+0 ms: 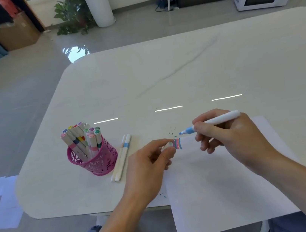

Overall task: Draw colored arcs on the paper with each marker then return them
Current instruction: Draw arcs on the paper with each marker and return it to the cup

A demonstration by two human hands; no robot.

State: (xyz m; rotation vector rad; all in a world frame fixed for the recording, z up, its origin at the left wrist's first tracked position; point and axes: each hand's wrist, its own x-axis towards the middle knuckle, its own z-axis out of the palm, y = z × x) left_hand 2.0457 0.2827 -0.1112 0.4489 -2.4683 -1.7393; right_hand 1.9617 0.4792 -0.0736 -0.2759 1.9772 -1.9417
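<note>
While our right hand (230, 136) grips one uncapped blue marker (214, 121) in a writing hold, tip aimed left near the far-left corner of the single paper sheet (228, 184), our left hand (151, 161) pinches a small pale cap (167, 145) beside the coloured arcs (177, 143) there. Two markers (121, 158) lie side by side on the desk (162, 74), next to one pink mesh cup (99, 163) holding roughly a dozen more.

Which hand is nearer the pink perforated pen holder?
Left. The left hand, pinching a small cap, is right of the pink perforated pen holder; the right hand, gripping a blue-tipped marker, is farther right over white paper.
</note>
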